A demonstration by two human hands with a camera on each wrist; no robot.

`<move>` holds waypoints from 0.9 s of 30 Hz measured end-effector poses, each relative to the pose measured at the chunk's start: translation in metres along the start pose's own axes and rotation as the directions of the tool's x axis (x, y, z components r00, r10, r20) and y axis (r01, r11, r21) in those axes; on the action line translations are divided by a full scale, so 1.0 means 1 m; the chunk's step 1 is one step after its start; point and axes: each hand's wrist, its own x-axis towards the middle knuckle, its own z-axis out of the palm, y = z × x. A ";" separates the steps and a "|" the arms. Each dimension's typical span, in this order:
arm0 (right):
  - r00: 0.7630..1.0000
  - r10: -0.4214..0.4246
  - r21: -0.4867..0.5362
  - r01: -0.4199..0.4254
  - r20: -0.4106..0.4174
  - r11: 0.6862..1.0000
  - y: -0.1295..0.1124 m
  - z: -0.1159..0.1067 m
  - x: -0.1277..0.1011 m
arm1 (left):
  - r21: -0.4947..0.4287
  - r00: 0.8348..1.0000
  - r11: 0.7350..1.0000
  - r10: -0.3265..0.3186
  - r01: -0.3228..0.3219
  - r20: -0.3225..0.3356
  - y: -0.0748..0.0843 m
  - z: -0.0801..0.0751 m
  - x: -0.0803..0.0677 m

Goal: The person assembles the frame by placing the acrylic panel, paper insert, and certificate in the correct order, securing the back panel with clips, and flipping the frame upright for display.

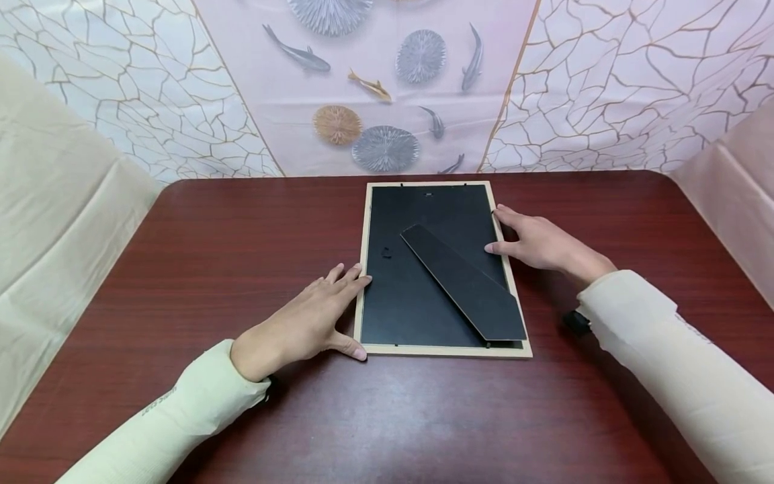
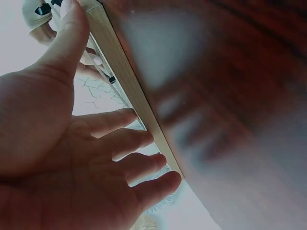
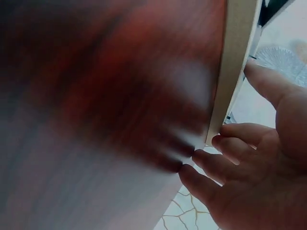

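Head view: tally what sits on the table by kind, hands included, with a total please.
Picture frame, face down, light wood rim: 1
Black backing board in the frame: 1
Black easel stand lying on the backing: 1
Hands touching the frame's edges, left hand and right hand: 2
Total: 5

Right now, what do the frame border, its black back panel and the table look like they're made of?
The frame border looks like pale unfinished wood or wood-look composite: matt beige, square-edged. The black back panel and its stand flap look like matt fibreboard; the flap's cut edge shows brown. The table looks like glossy reddish wood-grain laminate or veneer.
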 end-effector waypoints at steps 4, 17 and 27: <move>1.000 -0.024 0.010 0.024 -0.004 1.000 0.002 0.002 -0.001 | -0.006 1.000 1.000 -0.003 0.003 0.013 0.001 -0.001 0.002; 0.992 -0.112 0.012 0.112 0.063 0.994 0.008 0.004 -0.002 | -0.033 0.998 0.998 -0.046 0.048 0.053 0.005 -0.004 0.004; 0.994 -0.092 -0.182 0.100 0.050 0.978 0.004 0.003 0.000 | -0.023 0.998 0.999 -0.032 0.033 0.051 0.005 -0.004 0.005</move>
